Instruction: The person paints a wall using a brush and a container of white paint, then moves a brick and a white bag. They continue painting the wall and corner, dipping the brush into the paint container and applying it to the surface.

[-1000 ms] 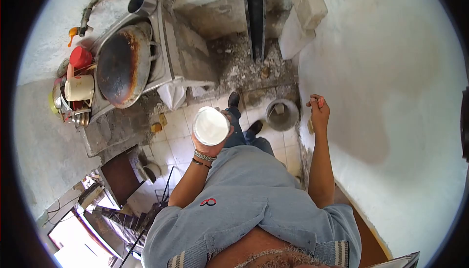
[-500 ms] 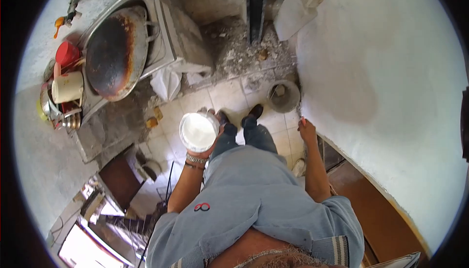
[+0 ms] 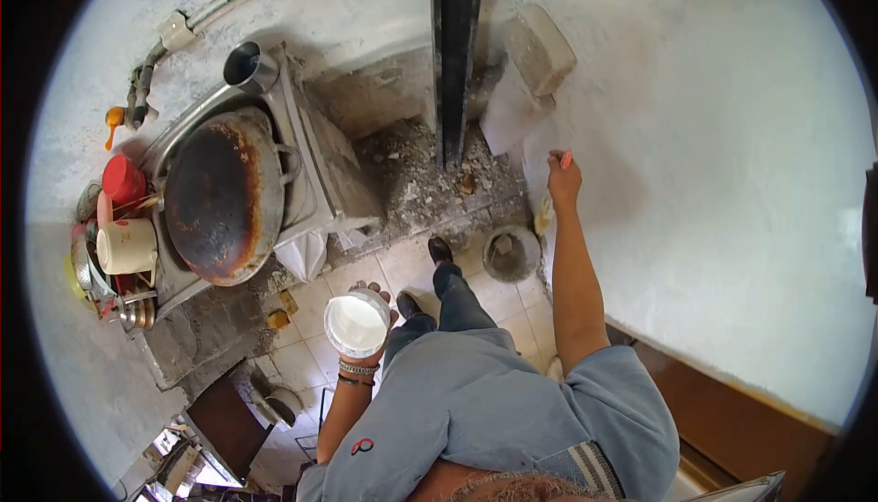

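My left hand (image 3: 380,293) is wrapped around a round white tub (image 3: 357,325) from beneath and the side, its fingertips showing at the far rim. Smooth white stuff, like paint or filler, lies inside the tub. Out to the right, my raised right hand (image 3: 563,180) is closed around a slim red-handled tool (image 3: 567,160). The red end pokes out of the fist, close by the white wall (image 3: 713,164). A pale yellowish piece (image 3: 544,214) shows just below this hand; most of the tool is hidden by the fingers.
A sink counter on the left bears a large scorched pan (image 3: 215,196), a metal cup (image 3: 250,68), a red cup (image 3: 123,179) and a cream mug (image 3: 126,248). A dark metal post (image 3: 455,54) rises from rubble (image 3: 412,173). A bucket (image 3: 512,255) stands by the right wall.
My right hand has risen and reached forward along the wall with the tool. The tub in my left hand sits slightly lower in view. My view has tilted up and my feet have shifted.
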{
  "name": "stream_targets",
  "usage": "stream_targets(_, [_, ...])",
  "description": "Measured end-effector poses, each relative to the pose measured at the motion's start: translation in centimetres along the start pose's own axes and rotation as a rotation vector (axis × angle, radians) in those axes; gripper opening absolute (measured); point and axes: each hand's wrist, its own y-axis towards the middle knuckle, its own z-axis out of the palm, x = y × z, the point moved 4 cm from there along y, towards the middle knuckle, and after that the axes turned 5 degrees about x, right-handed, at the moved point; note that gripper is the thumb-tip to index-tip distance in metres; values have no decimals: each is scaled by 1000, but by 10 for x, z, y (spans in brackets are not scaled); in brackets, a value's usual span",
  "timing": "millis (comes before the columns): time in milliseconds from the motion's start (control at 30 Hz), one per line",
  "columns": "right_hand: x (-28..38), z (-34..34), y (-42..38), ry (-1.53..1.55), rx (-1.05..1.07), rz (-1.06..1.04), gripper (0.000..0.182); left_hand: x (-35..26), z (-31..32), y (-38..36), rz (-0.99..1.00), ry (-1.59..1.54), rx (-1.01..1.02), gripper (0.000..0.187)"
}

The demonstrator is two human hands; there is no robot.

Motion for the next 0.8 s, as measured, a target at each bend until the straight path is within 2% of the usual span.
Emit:
stream_targets(200, [78, 9, 135, -258, -288, -272, 38, -7, 25, 39, 64, 1, 0, 50])
stream_targets(300, [99, 15, 175, -305, -298, -190, 43, -11, 25, 52, 122, 1, -11, 50])
stream_targets(400, [106, 16, 198, -305, -187, -32, 43, -15, 26, 63, 155, -25, -10, 50])
stream_targets(500, [93, 17, 205, -359, -307, -199, 44, -15, 27, 69, 176, -57, -51, 58])
stream_targets(600, [83, 22, 216, -499, -229, -225, 43, -14, 24, 78, 176, -126, -29, 65])
stream_targets(700, [80, 24, 224, -507, -226, -248, 40, -12, 23, 88, 176, -254, 17, 67])
stream_targets(733, [70, 29, 233, -538, -223, -282, 40, -11, 24, 86, 173, -260, -36, 67])
stream_targets(800, [74, 31, 239, -589, -129, -210, 45, -11, 27, 89, 184, -215, 10, 69])
